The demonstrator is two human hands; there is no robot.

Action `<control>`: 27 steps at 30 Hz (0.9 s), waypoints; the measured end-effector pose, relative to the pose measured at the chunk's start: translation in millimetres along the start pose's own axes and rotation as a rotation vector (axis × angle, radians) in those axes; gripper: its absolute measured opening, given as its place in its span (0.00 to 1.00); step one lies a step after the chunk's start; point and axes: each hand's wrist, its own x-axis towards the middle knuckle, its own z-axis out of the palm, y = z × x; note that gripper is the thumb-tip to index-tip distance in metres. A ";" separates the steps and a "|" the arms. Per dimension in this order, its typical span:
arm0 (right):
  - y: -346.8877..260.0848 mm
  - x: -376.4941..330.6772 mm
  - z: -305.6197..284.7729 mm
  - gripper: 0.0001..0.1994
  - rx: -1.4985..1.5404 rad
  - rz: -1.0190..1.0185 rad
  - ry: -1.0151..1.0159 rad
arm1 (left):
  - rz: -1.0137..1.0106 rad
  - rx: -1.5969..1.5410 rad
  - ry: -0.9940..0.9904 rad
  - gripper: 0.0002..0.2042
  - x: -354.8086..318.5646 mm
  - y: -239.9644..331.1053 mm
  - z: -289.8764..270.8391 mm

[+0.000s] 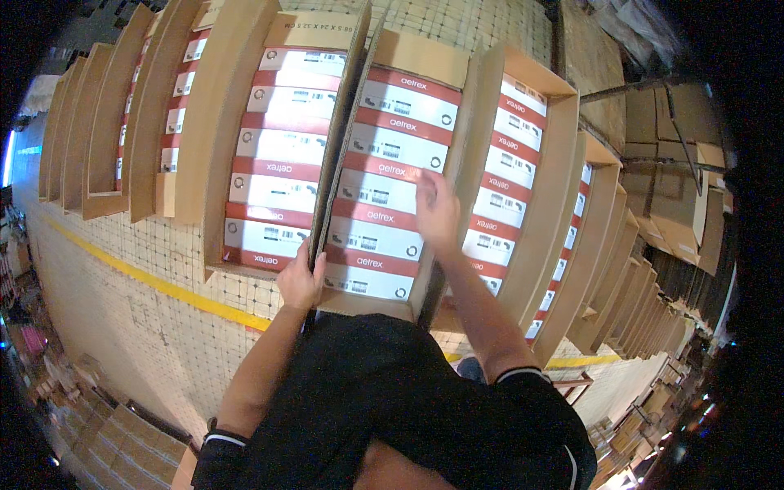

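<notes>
This is a warehouse or packing floor: long rows of open cardboard cartons [523,188] stand side by side, each packed with identical red-and-white boxes [384,184], a yellow line [155,282] marks the concrete floor [122,327], and flattened cardboard [122,441] lies stacked nearby.

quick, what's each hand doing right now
Left hand: gripping the near edge of the open cardboard carton.
Right hand: blurred, resting on the red and white boxes inside; grip cannot be told.
</notes>
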 end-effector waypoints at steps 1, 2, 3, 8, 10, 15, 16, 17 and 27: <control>0.0 30.9 3.4 0.18 0.001 -0.060 0.060 | 0.017 -0.005 0.021 0.24 0.0 -1.0 0.6; 0.3 63.5 8.5 0.18 0.000 -0.058 0.065 | 0.017 0.010 0.019 0.24 -0.4 -1.7 0.9; 1.0 91.7 14.5 0.19 0.004 -0.080 0.077 | 0.000 0.019 0.002 0.24 -0.7 -2.9 1.3; 14.4 216.2 37.3 0.24 0.800 0.649 -0.107 | 0.032 0.019 0.046 0.24 -0.6 -6.2 4.6; 23.7 249.7 45.9 0.26 0.969 0.760 -0.085 | 0.045 0.013 0.067 0.24 -0.6 -7.2 5.4; 44.0 292.3 59.1 0.37 1.333 0.893 0.173 | 0.042 0.011 0.029 0.24 -0.6 -7.8 3.0; 45.7 295.6 60.8 0.39 1.429 0.869 0.200 | 0.027 0.019 0.001 0.24 -0.5 -7.7 2.4; 45.3 300.8 61.2 0.38 1.412 0.873 0.241 | 0.023 0.019 -0.009 0.24 -0.2 -7.5 1.8; -40.6 392.0 -1.9 0.31 1.180 1.165 0.310 | 0.018 0.002 -0.018 0.24 -0.4 -8.7 1.6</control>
